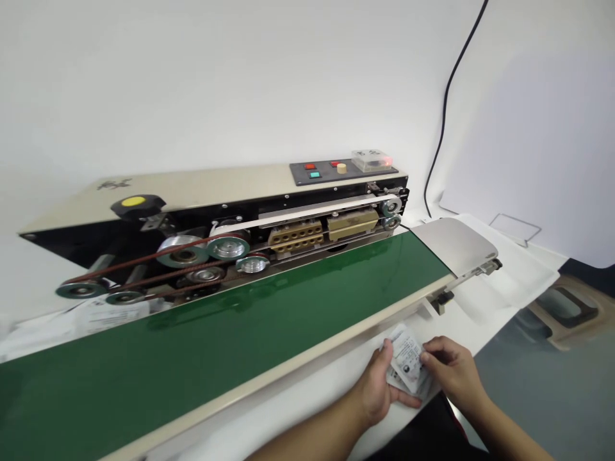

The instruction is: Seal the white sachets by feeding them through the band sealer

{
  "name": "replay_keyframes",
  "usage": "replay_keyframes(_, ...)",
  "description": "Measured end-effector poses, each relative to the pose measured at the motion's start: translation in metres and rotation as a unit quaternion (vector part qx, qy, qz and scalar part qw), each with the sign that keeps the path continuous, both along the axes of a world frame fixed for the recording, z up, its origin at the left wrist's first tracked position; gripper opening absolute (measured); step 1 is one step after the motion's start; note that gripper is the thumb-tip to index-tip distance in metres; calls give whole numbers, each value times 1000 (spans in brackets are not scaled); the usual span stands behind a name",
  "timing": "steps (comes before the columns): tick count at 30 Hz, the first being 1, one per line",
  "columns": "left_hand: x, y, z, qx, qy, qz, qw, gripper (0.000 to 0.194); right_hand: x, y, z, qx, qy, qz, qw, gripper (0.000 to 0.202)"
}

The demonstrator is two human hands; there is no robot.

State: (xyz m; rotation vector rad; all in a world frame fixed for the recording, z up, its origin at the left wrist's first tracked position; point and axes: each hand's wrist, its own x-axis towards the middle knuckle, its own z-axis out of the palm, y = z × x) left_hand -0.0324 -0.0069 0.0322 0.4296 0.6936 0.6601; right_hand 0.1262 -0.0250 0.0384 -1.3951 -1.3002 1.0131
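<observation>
Several small white printed packets (407, 360) are held together in front of the machine's near edge. My left hand (379, 387) is wrapped round them from the left, its thumb on top and its fingers underneath. On the right side, my right hand (449, 368) pinches the edge of a packet between thumb and forefinger. Behind my hands runs the green conveyor belt (269, 320) of a band sealer (230, 198). How many packets there are, I cannot tell.
A control panel (336, 169) with coloured buttons tops the sealer. Exposed pulleys (228, 246) and drive belts face me. A metal plate (451, 240) extends the conveyor at right, beside a white tray (509, 294). White packets (115, 314) lie behind the belt at left. A stool (571, 307) stands at right.
</observation>
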Motion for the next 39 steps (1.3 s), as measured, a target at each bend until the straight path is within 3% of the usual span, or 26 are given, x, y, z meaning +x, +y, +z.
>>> replay_keyframes(4, 1, 3, 6, -54, 11, -9, 998, 54, 0, 2, 4, -8, -70, 59, 996, 24)
replay_keyframes(9, 3, 3, 12, -56, 25, 32, 998, 32, -4, 4, 20, 39, -213, 162, 963, 54)
replay_keyframes(12, 4, 3, 12, -69, 22, 47, 996, 29, -7, 2, 27, 35, -272, 199, 941, 53)
replay_keyframes(15, 6, 3, 10, -85, -3, 47, 995, 29, -9, -2, 28, 20, -326, 192, 925, 50)
replay_keyframes(20, 6, 5, 11, -80, 19, 64, 995, 23, -12, -5, 25, -22, -392, 169, 904, 66)
replay_keyframes(24, 5, 5, 14, -88, 28, 50, 994, 22, -13, -4, 24, -30, -386, 159, 908, 52)
replay_keyframes(29, 7, 2, 14, -63, -3, 81, 995, 31, -11, 0, 26, -81, -331, 149, 928, 27)
replay_keyframes(39, 9, 0, 8, -42, -77, 106, 991, 34, -10, 10, 34, -110, -259, 170, 944, 13)
